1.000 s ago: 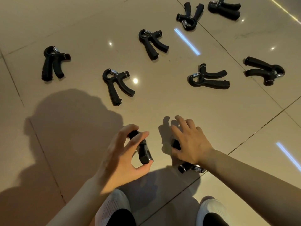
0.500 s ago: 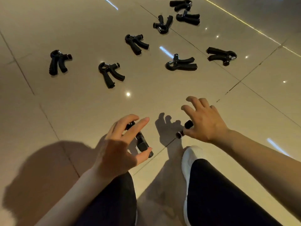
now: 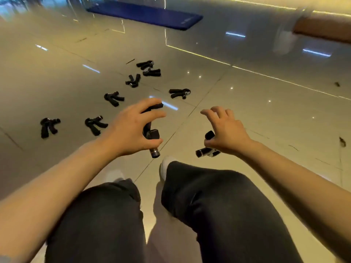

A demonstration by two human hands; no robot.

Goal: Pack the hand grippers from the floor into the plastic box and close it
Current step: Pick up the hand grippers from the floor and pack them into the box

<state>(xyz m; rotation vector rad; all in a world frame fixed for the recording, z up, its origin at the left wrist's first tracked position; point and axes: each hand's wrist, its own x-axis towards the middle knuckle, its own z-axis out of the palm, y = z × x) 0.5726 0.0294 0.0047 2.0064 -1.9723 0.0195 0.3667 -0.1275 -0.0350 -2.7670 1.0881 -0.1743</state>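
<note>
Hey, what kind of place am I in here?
Probably a gym or fitness studio: a blue exercise mat lies on the glossy tiled floor, with several black hand grippers scattered across it.

Setting: indoor gym or exercise room, probably. Evidence: glossy beige tiled floor [image 3: 247,114] reflecting ceiling lights, blue exercise mat [image 3: 152,14] at far end, black hand grippers [image 3: 114,98] scattered about (walls too blurred to read).

Seven black hand grippers [image 3: 113,98] lie spread out on the shiny floor. One more gripper [image 3: 151,134] is up in the left hand. Another gripper [image 3: 208,151] is in the right hand.
</note>
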